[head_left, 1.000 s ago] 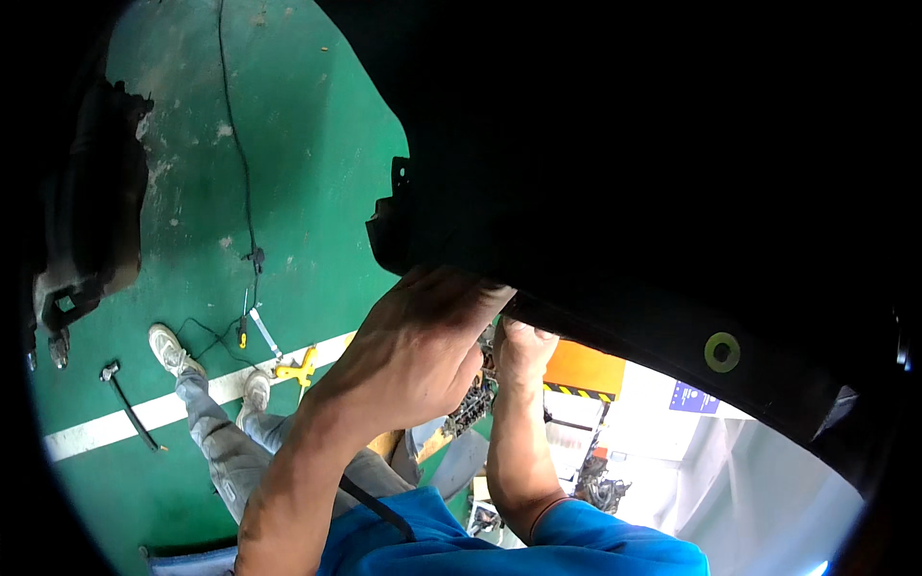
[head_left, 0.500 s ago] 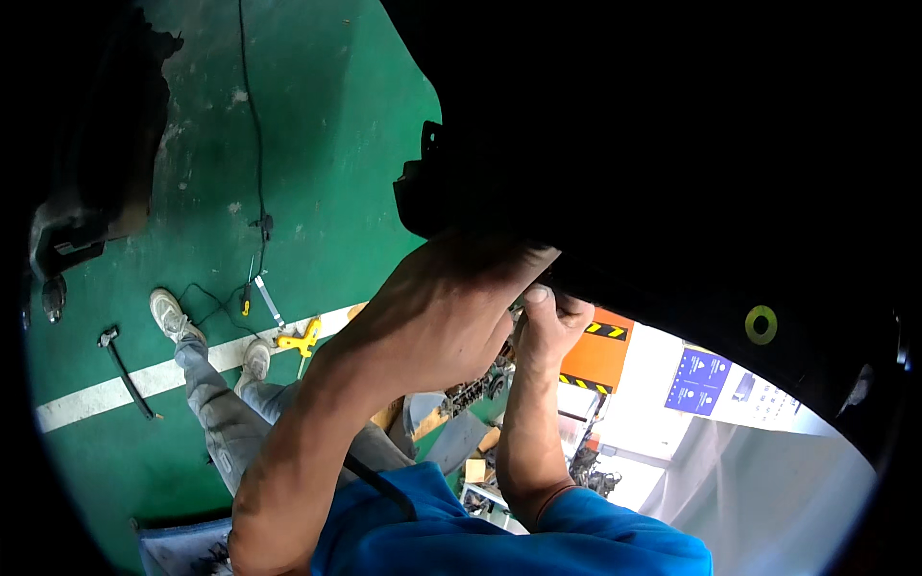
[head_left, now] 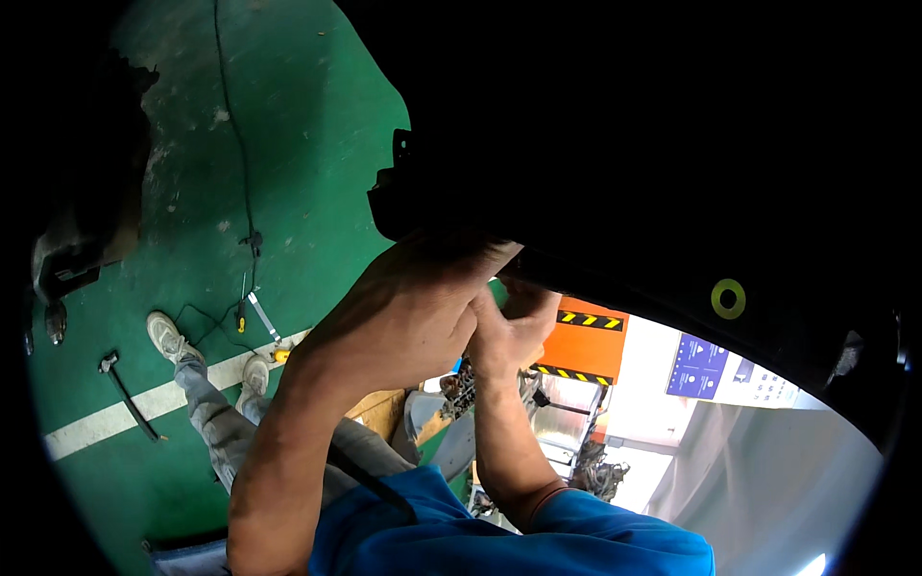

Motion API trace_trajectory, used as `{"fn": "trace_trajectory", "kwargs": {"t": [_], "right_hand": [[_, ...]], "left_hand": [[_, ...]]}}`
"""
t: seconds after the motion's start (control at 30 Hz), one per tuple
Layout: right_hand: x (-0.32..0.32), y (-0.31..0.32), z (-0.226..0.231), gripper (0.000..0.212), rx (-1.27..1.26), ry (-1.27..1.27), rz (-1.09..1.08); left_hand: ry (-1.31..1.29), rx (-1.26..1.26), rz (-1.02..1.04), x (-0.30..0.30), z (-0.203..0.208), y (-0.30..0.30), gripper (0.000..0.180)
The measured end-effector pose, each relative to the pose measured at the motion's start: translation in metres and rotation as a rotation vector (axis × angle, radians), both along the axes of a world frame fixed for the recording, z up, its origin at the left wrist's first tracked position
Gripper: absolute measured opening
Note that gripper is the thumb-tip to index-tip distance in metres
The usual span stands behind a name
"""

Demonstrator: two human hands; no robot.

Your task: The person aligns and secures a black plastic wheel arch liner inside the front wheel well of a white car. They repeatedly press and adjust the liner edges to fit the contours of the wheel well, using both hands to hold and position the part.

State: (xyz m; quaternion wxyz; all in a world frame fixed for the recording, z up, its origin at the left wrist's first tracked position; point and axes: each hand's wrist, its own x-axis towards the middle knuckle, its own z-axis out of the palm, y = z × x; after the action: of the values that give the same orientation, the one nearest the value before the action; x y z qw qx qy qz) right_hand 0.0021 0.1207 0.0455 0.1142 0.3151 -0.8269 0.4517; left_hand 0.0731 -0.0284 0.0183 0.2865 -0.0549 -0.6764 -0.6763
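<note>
A large, almost black panel [head_left: 615,173] fills the upper right, with a yellow-green ring on its surface. Both of my hands are raised against its lower edge. My left hand [head_left: 423,298] reaches up under that edge, and most of its fingers are lost in shadow. Just to the right, my right hand [head_left: 519,326] is closed, with its fingers curled at the edge and their tips hidden. The two hands overlap closely, and whatever lies between them and the panel is too dark to make out.
On the green floor lie a hammer [head_left: 130,398], a black cable [head_left: 235,154] and a yellow-handled screwdriver [head_left: 241,317]. A yellow tool [head_left: 279,356] is mostly hidden behind my left arm. Metal machine parts [head_left: 461,389] and an orange board [head_left: 583,344] with striped edges stand beyond my right arm.
The view has shifted, so panel and hands sit further left. My right hand has turned and drawn closer to the left one; its raised thumb no longer shows clearly.
</note>
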Motion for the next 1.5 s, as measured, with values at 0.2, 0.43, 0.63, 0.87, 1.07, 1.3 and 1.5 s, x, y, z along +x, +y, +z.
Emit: {"fn": "trace_trajectory", "kwargs": {"t": [0.2,0.43,0.63,0.87,1.07,1.3,1.5], "right_hand": [[0.002,-0.011,-0.010,0.054,-0.028,0.072,-0.091],[0.002,-0.015,-0.018,0.061,-0.025,0.112,-0.188],[0.007,-0.020,-0.024,0.065,-0.066,0.123,-0.241],[0.006,-0.021,-0.031,0.072,-0.071,0.145,-0.218],[0.001,-0.013,-0.039,0.075,-0.003,0.170,-0.223],[0.004,-0.015,-0.035,0.074,0.004,0.166,-0.207],[0.009,-0.017,-0.034,0.070,0.022,0.151,-0.240]], "left_hand": [[0.024,-0.030,0.025,-0.001,-0.002,-0.001,0.058],[-0.017,-0.056,-0.032,0.000,-0.001,-0.006,0.058],[-0.013,-0.048,-0.019,0.000,0.001,-0.004,0.058],[-0.027,-0.036,-0.033,0.003,0.008,-0.007,0.056],[-0.012,-0.032,-0.002,0.002,0.010,-0.006,0.056],[0.019,0.024,0.048,0.000,0.006,0.005,0.056],[0.044,0.069,0.033,0.004,0.010,0.002,0.055]]}}
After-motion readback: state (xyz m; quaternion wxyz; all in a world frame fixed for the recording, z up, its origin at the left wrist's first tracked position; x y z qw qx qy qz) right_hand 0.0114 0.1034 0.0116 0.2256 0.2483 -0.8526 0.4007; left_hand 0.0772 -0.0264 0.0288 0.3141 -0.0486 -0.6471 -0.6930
